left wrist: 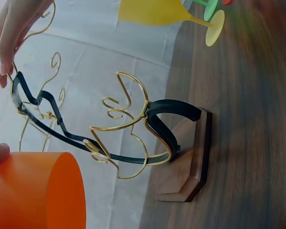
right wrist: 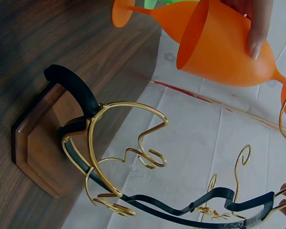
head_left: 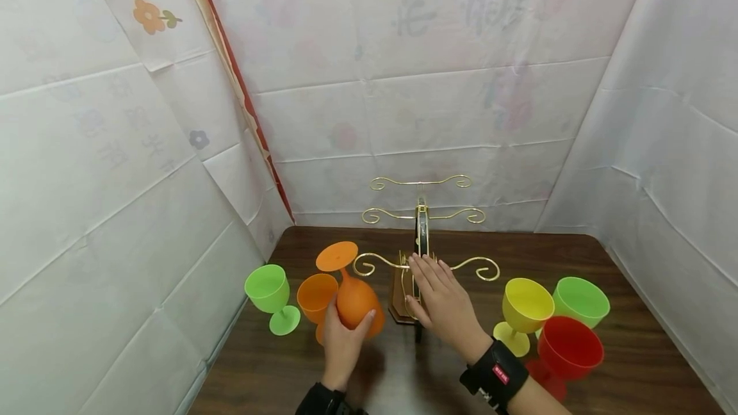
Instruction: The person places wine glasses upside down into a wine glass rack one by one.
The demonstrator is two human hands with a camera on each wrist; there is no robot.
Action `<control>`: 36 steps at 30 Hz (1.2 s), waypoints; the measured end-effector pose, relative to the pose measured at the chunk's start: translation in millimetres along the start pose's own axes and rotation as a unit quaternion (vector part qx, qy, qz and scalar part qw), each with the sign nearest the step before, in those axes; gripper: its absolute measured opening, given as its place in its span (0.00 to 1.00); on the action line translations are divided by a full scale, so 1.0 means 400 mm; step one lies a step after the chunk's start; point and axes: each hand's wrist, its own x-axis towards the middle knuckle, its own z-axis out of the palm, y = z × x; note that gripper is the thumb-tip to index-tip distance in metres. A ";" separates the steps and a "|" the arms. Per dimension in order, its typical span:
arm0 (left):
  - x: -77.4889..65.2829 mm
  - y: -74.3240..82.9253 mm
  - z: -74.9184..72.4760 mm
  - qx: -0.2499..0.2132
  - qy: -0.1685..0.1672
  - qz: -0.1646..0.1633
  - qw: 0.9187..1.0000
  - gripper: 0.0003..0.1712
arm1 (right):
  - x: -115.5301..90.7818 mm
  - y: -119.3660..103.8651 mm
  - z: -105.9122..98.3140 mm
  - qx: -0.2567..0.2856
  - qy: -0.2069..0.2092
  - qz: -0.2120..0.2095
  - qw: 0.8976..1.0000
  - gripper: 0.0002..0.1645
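My left hand (head_left: 343, 344) grips the bowl of an orange goblet (head_left: 359, 303), tilted upside down with its foot up. In the right wrist view, this goblet (right wrist: 229, 47) has its mouth facing the table, left of a gold-and-black wire goblet rack (head_left: 423, 229). The rack stands on a wooden base (right wrist: 62, 138) and has curled gold arms on both sides. Fingers extended, my right hand (head_left: 444, 303) rests on the rack's upper front, touching the gold wire. A second orange goblet (head_left: 316, 293) stands upright just behind the left hand.
A green goblet (head_left: 268, 290) stands at the far left of the wooden table (head_left: 242, 376). At the right stand a yellow goblet (head_left: 526, 306), a red goblet (head_left: 572, 348) and another green goblet (head_left: 582, 300). White sheets (head_left: 403, 114) hang behind and at both sides.
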 end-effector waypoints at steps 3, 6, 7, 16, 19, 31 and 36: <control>0.002 0.005 0.002 -0.006 0.000 -0.001 1.000 0.48 | -0.002 0.000 0.002 0.001 0.002 0.000 1.000 0.37; 0.000 0.009 0.004 -0.021 -0.004 0.012 1.000 0.47 | -0.002 0.001 0.003 0.001 0.005 0.000 1.000 0.37; -0.002 0.010 0.005 -0.024 -0.007 0.019 1.000 0.47 | -0.002 0.001 0.003 0.001 0.006 -0.001 1.000 0.37; -0.020 0.033 0.014 0.021 -0.024 0.098 0.995 0.48 | -0.003 0.005 0.004 0.000 0.007 -0.006 1.000 0.36; -0.019 0.035 0.018 0.045 -0.031 0.107 0.993 0.48 | -0.003 0.003 0.002 0.003 0.005 -0.005 1.000 0.36; 0.003 0.028 0.037 0.069 -0.073 0.080 0.992 0.51 | 0.000 0.000 -0.002 0.003 0.004 -0.004 1.000 0.34; 0.014 0.019 0.039 0.061 -0.063 0.075 0.993 0.50 | -0.002 0.001 -0.002 0.004 -0.001 -0.005 1.000 0.36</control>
